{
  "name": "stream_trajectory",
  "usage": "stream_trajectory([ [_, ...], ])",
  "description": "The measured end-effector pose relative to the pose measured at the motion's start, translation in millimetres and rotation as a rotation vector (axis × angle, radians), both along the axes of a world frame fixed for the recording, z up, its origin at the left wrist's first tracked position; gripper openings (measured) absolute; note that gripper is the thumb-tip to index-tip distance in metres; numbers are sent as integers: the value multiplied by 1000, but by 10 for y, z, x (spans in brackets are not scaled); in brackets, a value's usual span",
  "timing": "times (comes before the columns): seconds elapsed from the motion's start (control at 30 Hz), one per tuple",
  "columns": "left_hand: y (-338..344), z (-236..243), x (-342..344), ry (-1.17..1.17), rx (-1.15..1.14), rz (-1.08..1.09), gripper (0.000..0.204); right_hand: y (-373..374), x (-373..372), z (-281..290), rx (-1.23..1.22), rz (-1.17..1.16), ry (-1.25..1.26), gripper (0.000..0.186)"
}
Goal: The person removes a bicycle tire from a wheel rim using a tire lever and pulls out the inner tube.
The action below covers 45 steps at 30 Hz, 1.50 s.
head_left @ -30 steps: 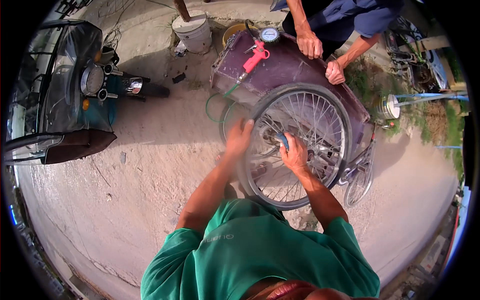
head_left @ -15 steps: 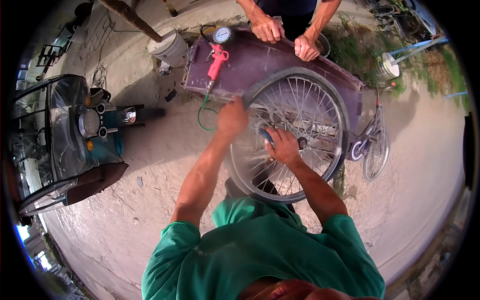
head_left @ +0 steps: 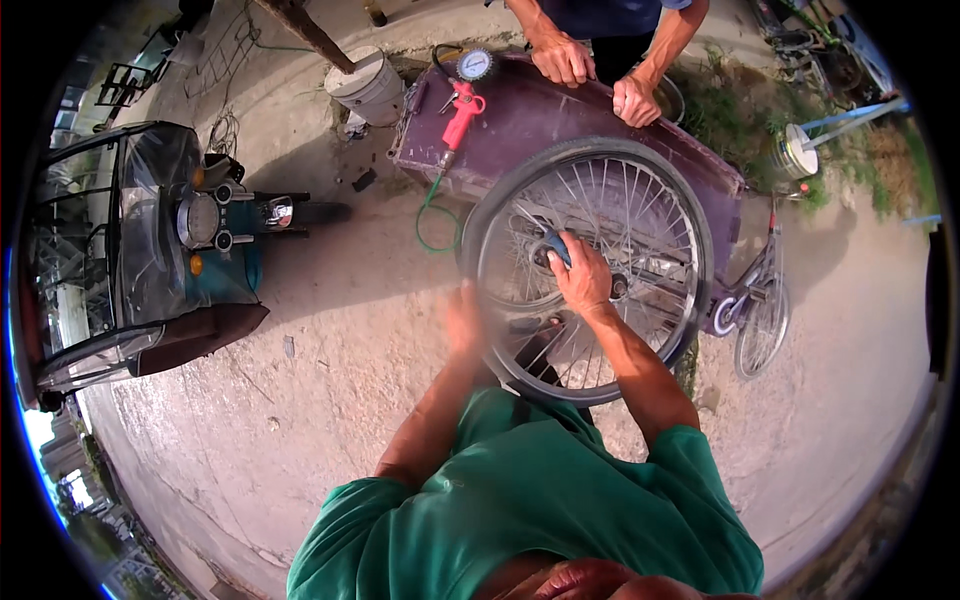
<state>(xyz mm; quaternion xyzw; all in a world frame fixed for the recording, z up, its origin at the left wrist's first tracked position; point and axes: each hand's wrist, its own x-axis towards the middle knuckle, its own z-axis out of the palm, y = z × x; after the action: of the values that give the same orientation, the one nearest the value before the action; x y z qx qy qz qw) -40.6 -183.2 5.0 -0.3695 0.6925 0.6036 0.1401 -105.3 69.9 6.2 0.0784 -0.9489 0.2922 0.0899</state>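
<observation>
A spoked wheel with a grey-black tyre (head_left: 706, 262) stands in front of me, covering part of a purple metal box (head_left: 420, 140). My left hand (head_left: 465, 318) is at the wheel's left edge, smeared by motion; its grip on the tyre cannot be made out. My right hand (head_left: 583, 277) is closed around a small blue-handled tool (head_left: 557, 246), in front of the spokes and left of the hub (head_left: 619, 286). The tool's working end is hard to make out.
A red inflator gun with a gauge (head_left: 462, 118) and a green hose (head_left: 421, 225) lies on the box. Another person's hands (head_left: 600, 78) rest on its far edge. A three-wheeled vehicle (head_left: 180, 225) stands left, a white bucket (head_left: 366, 90) behind, another bicycle wheel (head_left: 763, 330) right.
My left hand has swept down the wheel's left side, from its upper left to its lower left. My right hand still holds the blue-handled tool, now a little higher. The whole view has shifted slightly.
</observation>
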Motion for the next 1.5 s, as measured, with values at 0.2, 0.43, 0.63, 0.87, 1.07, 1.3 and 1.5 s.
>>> stream_trajectory([
  [0.2, 68, 265, -376, 72, -290, -76, 74, 187, -224, 681, 5, -34, -225, 41],
  [0.43, 59, 85, -472, 146, -390, -85, 69, 717, 177, 1292, 25, 119, -494, 36],
  [0.63, -162, -208, -473, 217, -243, -117, 70, 266, -79, 1682, -90, 225, -509, 40],
  [0.87, -240, -606, -618, 171, 40, -120, 69, -341, -940, 2042, 51, 522, -458, 35],
  [1.07, -184, -603, -755, 172, 196, -82, 62, -1215, -1610, 2236, 471, 854, -376, 30],
  [1.3, -220, -462, -797, 183, 131, -136, 65, -2335, -1938, 2187, 885, 1060, -539, 29],
  [1.5, -254, -229, -814, 174, 117, -171, 64, -2303, -1826, 2129, 958, 997, -533, 29],
])
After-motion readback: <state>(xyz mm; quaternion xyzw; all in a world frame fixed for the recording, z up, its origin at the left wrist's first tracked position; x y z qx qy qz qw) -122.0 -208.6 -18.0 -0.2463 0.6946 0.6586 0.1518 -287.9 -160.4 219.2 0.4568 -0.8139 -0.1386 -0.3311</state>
